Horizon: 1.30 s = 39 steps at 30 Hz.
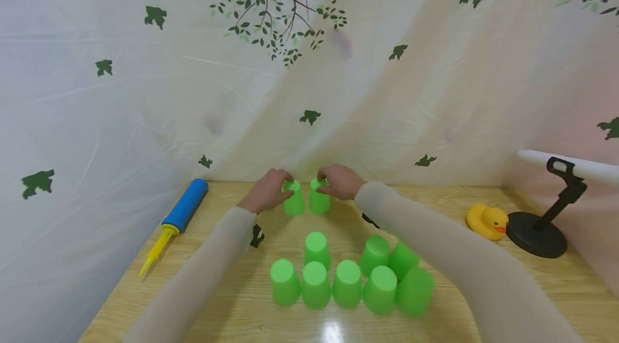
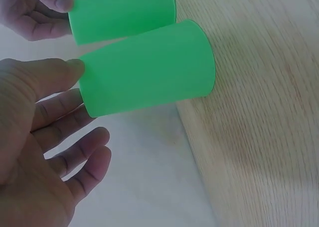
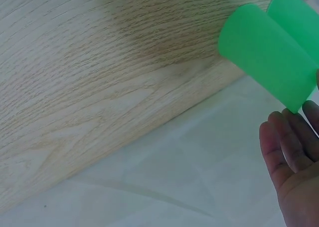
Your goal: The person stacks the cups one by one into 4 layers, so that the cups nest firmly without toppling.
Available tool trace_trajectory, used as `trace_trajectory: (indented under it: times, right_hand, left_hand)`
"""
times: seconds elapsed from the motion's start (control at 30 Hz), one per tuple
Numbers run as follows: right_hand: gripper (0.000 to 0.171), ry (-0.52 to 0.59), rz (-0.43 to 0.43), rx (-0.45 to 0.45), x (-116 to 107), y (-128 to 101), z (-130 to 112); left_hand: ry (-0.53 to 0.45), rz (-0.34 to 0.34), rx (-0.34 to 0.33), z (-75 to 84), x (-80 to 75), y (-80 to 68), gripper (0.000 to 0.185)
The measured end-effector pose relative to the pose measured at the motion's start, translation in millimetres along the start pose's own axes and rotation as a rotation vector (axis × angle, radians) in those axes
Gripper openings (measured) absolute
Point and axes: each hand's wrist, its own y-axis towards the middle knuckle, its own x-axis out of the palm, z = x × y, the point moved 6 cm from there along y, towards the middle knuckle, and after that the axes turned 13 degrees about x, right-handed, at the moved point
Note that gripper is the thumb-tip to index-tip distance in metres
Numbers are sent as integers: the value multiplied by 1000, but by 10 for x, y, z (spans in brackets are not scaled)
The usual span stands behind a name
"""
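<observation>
Two green cups stand upside down, side by side, at the far edge of the wooden table (image 1: 483, 284). My left hand (image 1: 265, 192) holds the top of the left cup (image 1: 295, 204); in the left wrist view its thumb (image 2: 60, 72) touches that cup (image 2: 149, 80) while the other fingers (image 2: 75, 152) lie loosely curled behind it. My right hand (image 1: 341, 181) holds the top of the right cup (image 1: 319, 201). The right wrist view shows this cup (image 3: 266, 52) by my fingertips (image 3: 289, 147). Nearer to me, several more upside-down green cups (image 1: 345, 281) form a cluster.
A blue and yellow hand pump (image 1: 181, 208) lies at the table's left edge. At the right are a yellow rubber duck (image 1: 487, 221) and a black stand (image 1: 541, 233). A white leaf-printed sheet (image 1: 145, 117) hangs right behind the table.
</observation>
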Motion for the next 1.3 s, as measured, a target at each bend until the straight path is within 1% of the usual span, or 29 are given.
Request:
trace_trajectory:
  times: [0.17, 0.27, 0.4, 0.57, 0.73, 0.9, 1.07, 1.2, 1.3]
  right_hand:
    - [29, 11, 34, -38, 18, 10, -19]
    - [29, 17, 42, -40, 16, 6, -26]
    - [29, 17, 41, -40, 16, 1, -26]
    - [30, 18, 39, -41, 15, -5, -20]
    - [32, 20, 22, -37, 6, -16, -26]
    - [37, 18, 7, -38, -12, -33, -39]
    - [44, 38, 10, -48, -76, -97, -18]
    - [46, 19, 68, -109, -123, -228, 3]
    - [45, -4, 116, -164, -156, -353, 11]
  left_hand:
    - [8, -6, 2, 21, -8, 26, 32]
    - [14, -6, 9, 28, -8, 31, 32]
    - [19, -5, 13, 32, -4, 31, 32]
    - [7, -3, 1, 29, 0, 29, 32]
    - [9, -2, 5, 25, 6, 23, 34]
    - [24, 33, 43, 44, -22, -5, 38]
    - [36, 91, 92, 79, -104, -68, 40]
    - [13, 144, 140, 146, -223, -176, 38]
    - [13, 160, 182, 223, -301, -279, 36]
